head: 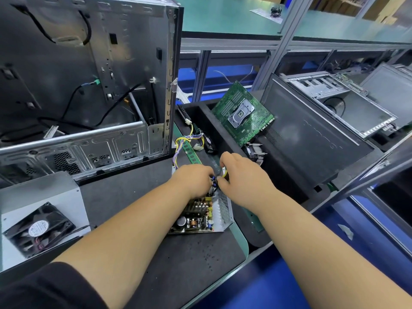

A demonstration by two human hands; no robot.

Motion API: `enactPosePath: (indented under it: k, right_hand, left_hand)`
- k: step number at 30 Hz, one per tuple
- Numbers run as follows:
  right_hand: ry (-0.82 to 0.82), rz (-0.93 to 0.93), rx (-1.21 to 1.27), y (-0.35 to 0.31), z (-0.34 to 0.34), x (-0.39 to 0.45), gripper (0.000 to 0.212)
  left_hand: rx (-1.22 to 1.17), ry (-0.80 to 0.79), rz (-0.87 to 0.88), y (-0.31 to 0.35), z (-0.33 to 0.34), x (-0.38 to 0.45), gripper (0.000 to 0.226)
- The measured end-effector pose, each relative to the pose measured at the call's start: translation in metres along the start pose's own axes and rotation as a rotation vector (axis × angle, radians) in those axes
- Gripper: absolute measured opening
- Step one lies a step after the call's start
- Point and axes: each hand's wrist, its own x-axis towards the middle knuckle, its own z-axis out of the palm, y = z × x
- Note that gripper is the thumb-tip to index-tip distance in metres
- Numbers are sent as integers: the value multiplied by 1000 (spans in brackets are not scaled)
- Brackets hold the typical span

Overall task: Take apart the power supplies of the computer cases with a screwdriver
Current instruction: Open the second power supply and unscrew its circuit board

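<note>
Fingers of both hands, left (194, 181) and right (243, 177), curled and pinched the wire bundle (215, 181) at the far end of the PSU (200, 214), likely to work the leads free of the board. PSU sat open on the mat (138, 192), cover off, coils and capacitors exposed, mesh wall on 1 side. Fan lid (38, 219) lay well apart. No screwdriver visible.

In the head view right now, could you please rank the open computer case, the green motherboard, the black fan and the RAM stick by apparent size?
1. Open computer case, easily the largest.
2. Green motherboard and black fan: similar in area, and the fan lies nearer the camera, so I won't rank them.
3. RAM stick, smallest.
</note>
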Motion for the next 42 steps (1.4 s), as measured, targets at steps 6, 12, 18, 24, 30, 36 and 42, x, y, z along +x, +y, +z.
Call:
enactPosePath:
  k: [6,12,18,24,30,36,42]
  right_hand:
    - [-9,39,-148,0,-1,5,25]
    - [-55,62,127,-1,-6,2,26]
    - [8,27,-65,-4,-3,-1,27]
    - [39,18,80,2,-1,-1,17]
    - [66,-53,123,8,-6,4,7]
    - [15,-102,76,9,-1,6,10]
    - [33,-130,76,13,-2,7,12]
  left_hand:
    - [-9,3,-3,1,-1,0,36]
    - [-97,84,-13,1,0,-1,35]
    - [-408,367,64,-2,-12,-15,46]
    - [-304,333,58,-6,-11,-36,37]
    - [-243,340,-30,-3,-10,-51,27]
    - [-203,319,-85,7,-9,-53,28]
    - [-125,279,-87,12,-12,-41,33]
